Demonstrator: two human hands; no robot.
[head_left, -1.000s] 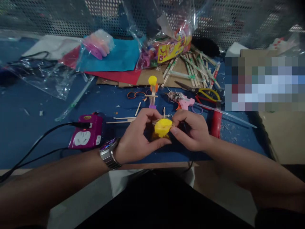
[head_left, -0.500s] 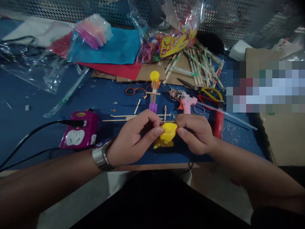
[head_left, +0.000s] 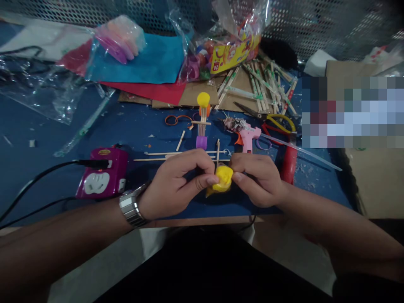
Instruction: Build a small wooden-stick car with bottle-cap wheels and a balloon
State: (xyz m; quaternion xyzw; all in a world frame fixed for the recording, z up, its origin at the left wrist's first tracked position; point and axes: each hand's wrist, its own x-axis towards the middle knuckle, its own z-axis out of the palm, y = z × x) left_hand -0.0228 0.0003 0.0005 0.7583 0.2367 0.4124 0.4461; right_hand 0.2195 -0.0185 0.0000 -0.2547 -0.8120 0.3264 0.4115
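Observation:
Between my two hands, near the table's front edge, is a yellow lump in clear plastic [head_left: 222,178]. My left hand [head_left: 181,181] pinches its left side between thumb and fingers, and my right hand [head_left: 257,179] pinches its right side. Just beyond them lie several thin wooden sticks [head_left: 151,159]. Farther back is a small stick figure [head_left: 203,115] with a yellow round top and a purple base. A pink glue gun [head_left: 250,135] lies behind my right hand.
At the left is a purple power socket box [head_left: 104,174] with black cables. Red-and-yellow-handled pliers [head_left: 279,124] and a red tool [head_left: 288,164] lie at the right. Behind are paper sticks [head_left: 257,86], blue sheets [head_left: 158,63] and a candy bag [head_left: 232,54]. Cardboard [head_left: 375,181] is at the far right.
The yellow lump has turned and now looks rounder, with less of the plastic wrap spread below it. Both hands keep their pinch on it. The whole view has shifted slightly.

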